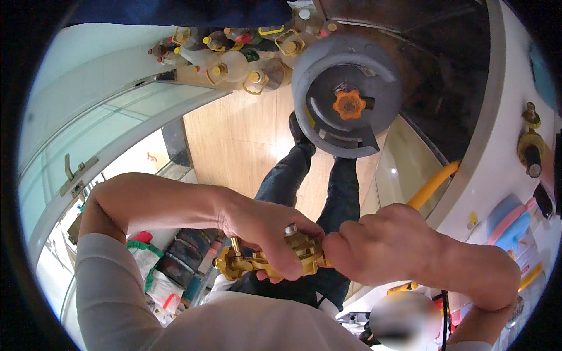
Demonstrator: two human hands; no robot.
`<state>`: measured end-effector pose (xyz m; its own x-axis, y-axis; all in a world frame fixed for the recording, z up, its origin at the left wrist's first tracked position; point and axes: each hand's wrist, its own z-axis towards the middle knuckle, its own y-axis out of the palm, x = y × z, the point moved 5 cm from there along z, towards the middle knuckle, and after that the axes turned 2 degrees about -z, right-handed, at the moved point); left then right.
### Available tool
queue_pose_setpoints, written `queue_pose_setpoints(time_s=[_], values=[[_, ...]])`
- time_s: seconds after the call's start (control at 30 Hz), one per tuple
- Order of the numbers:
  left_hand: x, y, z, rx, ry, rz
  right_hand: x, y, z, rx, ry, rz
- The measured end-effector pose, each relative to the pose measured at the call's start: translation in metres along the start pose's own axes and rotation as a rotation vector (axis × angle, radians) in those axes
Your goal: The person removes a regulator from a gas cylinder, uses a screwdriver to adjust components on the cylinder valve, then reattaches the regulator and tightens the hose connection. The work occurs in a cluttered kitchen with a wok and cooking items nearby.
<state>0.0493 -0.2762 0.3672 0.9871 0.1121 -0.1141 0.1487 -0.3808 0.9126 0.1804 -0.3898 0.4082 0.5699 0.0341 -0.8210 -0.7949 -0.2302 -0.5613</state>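
Left hand (269, 225) grasps a brass gas regulator (308, 248) at the lower centre of the frame, thumb across its body. Right hand (383, 245), clenched beside the regulator's right end, closes on a yellow hose (434, 183) that runs toward the right; the fingers hide the exact hold. Upper centre: grey gas cylinder (383, 76) with orange knob (349, 105), standing on the floor (234, 140) near plastic bottles (234, 67). Far right: white table (494, 117) bearing another brass fitting (531, 143).

Capped plastic bottles (235, 67): clustered on tan floor (234, 137) | glass-paned door (117, 121): left | pink-and-blue item (508, 223): on white desk (494, 161), right
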Motion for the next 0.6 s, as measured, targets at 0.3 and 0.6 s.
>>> queue_pose_setpoints(time_s=[0.3, 0.6], values=[[0.020, -0.011, -0.018, 0.171, 0.024, -0.046, 0.024, 0.012, -0.002, 0.059, 0.158, 0.026], [0.026, -0.011, -0.015, 0.181, -0.007, 0.125, 0.016, 0.024, -0.003, 0.258, 0.206, -0.164]])
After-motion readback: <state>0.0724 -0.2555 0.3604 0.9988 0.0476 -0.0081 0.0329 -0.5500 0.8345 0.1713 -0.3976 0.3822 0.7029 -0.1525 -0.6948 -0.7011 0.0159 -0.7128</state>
